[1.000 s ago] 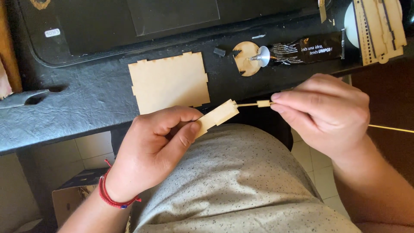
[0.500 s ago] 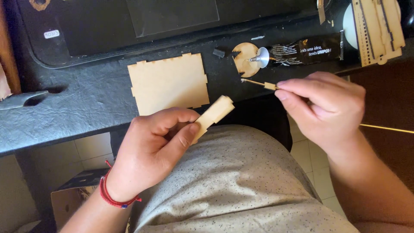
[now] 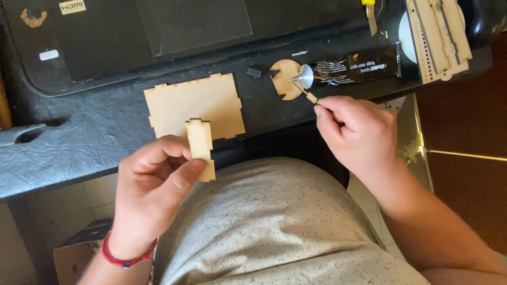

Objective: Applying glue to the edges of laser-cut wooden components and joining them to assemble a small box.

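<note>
I see the left hand (image 3: 153, 184) low at centre-left, its fingers (image 3: 182, 177) closed on a small notched wooden piece (image 3: 200, 148) — held upright, just in front of the worktop (image 3: 79, 137) edge. The right hand (image 3: 359, 132) sits to the right, fingers pinched shut on a thin wooden stick (image 3: 308, 95); the stick's tip reaches the silver nozzle of a black glue tube (image 3: 348, 68) lying on the worktop. Under that nozzle lies a round wooden disc (image 3: 282, 79). A flat, tabbed wooden panel (image 3: 193, 103) rests on the worktop just behind the held piece — whether they touch, I cannot tell. A red bracelet (image 3: 124, 257) circles the left wrist.
</note>
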